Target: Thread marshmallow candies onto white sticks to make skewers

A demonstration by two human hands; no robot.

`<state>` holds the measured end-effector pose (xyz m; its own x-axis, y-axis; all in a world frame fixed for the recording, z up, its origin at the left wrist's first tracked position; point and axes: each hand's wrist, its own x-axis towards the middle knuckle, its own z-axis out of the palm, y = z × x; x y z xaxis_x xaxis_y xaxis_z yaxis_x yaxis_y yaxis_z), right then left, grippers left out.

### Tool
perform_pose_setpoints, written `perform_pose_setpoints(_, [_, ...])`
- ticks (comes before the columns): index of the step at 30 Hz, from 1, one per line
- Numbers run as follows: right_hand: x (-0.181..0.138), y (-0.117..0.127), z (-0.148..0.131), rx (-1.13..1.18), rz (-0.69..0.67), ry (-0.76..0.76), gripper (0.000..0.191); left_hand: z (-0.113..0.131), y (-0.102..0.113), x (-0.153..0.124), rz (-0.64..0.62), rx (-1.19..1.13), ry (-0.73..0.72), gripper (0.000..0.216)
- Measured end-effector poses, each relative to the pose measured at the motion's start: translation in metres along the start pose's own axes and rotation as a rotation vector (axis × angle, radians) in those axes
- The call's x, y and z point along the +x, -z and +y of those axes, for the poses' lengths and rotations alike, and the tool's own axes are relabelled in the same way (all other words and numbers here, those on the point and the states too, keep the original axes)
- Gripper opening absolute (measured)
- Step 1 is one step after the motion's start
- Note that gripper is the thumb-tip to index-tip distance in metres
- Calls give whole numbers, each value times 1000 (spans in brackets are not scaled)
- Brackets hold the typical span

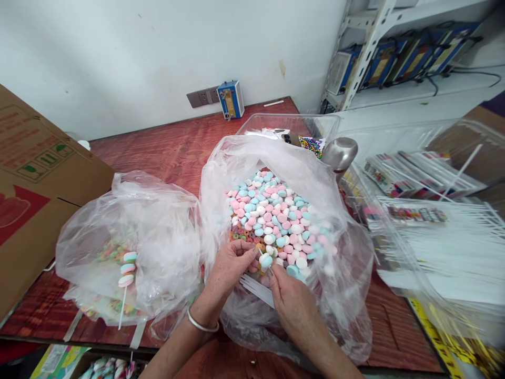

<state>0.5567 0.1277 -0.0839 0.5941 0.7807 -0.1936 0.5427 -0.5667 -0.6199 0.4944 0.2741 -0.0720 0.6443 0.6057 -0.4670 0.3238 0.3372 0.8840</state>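
Lower centre of frame: left hand (231, 263) and right hand (294, 297) meet over the open plastic bag (272, 150). Both grips are closed, fingertips pinching at a blue-and-white candy (265, 261). A thin white tip shows beside the left fingertips; cannot tell which fingers bear on it and which on the candy.

Risks, as judged:
1. Candy looks soft; too hard a squeeze, or a push off-centre, could dent or split it.
2. A slack pinch could let it drop among the pastel candies (276, 210), where it would be hard to pick out.
3. White sticks (256, 290) lie aslant just below the hands; a wrist knock could scatter them.
4. Loose film could fold inward over the work if a forearm drags it.
5. Left of frame: the skewer of three candies (127, 268) rests on crumpled film, stick towards the counter (165, 152) edge; a tug on that film could roll it off.
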Motion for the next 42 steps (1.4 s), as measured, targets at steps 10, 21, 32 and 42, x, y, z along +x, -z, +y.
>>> perform_pose_setpoints(10, [-2, -3, 15, 229, 92, 10, 31, 3, 5, 15, 155, 792, -641, 16])
perform_pose_setpoints(21, [2, 0, 12, 114, 49, -2, 29, -1, -2, 14, 198, 940, -733, 9])
perform_pose_setpoints(32, [-5, 0, 12, 195, 113, 16, 30, 3, -7, -2, 25, 686, -663, 7])
perform_pose_setpoints(42, [-14, 15, 12, 303, 109, 125, 33, -3, -21, -4, -122, -21, -423, 18])
